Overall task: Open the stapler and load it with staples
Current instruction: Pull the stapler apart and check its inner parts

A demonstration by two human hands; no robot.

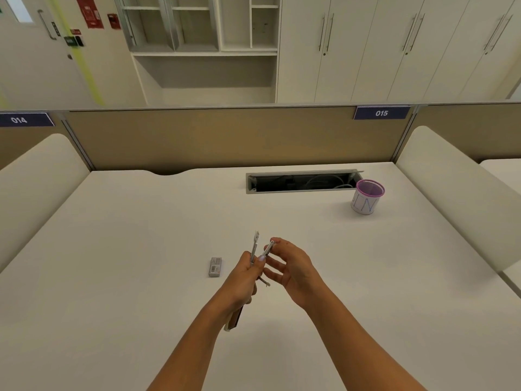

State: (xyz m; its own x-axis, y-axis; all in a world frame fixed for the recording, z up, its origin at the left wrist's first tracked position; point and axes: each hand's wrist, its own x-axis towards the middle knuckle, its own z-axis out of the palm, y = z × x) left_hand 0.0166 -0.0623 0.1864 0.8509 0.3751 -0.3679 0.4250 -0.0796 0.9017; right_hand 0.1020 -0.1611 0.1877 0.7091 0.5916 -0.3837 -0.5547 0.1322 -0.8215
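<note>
Pale desk, silver stapler, one spot of purple

The desk is plain off-white. The stapler is bright silver with a brownish near end. The small staple box to its left is grey with an orange-brown label. The far-right cup is purple mesh wrapped in white paper with blue lettering. The cable tray has a grey rim and a dark inside. The partition is tan, and its labels are navy with white digits. The far cupboards are cream with silver handles, and the far-left notices are red.
</note>
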